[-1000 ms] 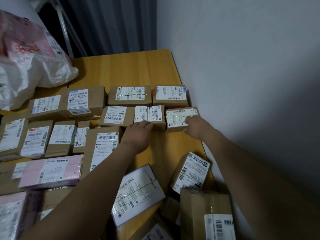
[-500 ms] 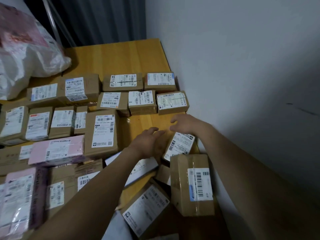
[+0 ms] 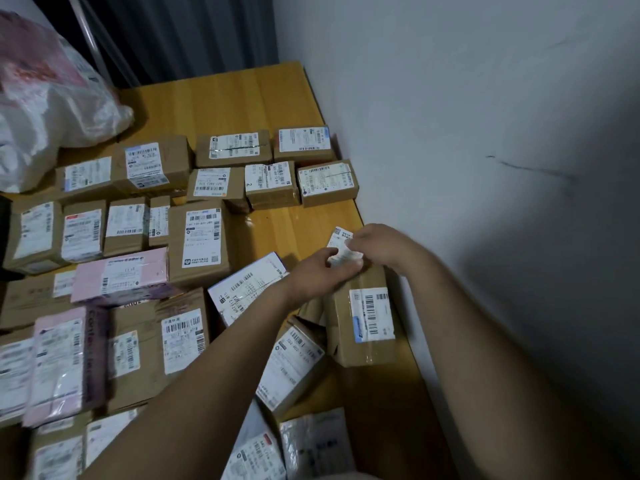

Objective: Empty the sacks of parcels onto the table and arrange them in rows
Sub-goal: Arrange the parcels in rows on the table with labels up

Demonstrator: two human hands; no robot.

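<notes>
Cardboard parcels with white labels lie in rows on the wooden table [image 3: 239,105]. Both hands meet on one small labelled parcel [image 3: 341,241] near the wall: my left hand [image 3: 320,273] grips its near side and my right hand [image 3: 379,244] grips its far side. Most of that parcel is hidden by the fingers. Just below it stands a taller brown box [image 3: 363,317]. A white flat parcel [image 3: 247,289] lies left of my left wrist. A white and pink sack [image 3: 52,109] sits at the far left.
The grey wall [image 3: 485,168] runs along the table's right edge. Loose parcels [image 3: 294,362] are heaped near the front. Pink parcels [image 3: 121,275] lie among the rows on the left. Bare wood [image 3: 294,230] shows between the second row and my hands.
Both hands drew back from the second row towards me and closed on the small labelled parcel beside the wall. The camera has tilted down.
</notes>
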